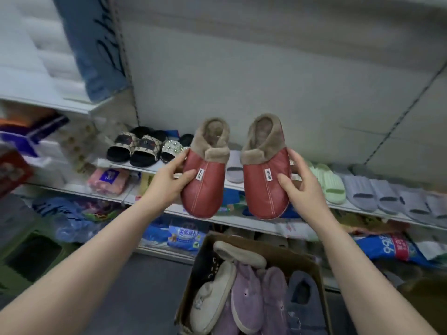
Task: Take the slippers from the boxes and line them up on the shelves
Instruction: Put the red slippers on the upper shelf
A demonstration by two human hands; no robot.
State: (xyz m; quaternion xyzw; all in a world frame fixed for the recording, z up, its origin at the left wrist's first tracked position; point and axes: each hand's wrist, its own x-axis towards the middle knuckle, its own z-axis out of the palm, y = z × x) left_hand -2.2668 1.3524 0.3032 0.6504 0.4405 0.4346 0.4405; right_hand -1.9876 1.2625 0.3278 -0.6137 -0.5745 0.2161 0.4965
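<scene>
The white shelf (358,210) runs across the middle of the frame, with patterned sandals (135,148) at its left and green slippers (331,184) and grey slippers (362,192) lined up along its right. At lower centre an open cardboard box (188,293) holds plush slippers (246,293). Two bare forearms reach up from the bottom corners. The left hand (169,180) grasps the left red slipper (203,189) by its outer edge, thumb on top; the right hand (302,187) grasps the right red slipper (263,189) likewise. The pair hangs side by side, apart, at centre frame before the shelf, toes toward the bottom
</scene>
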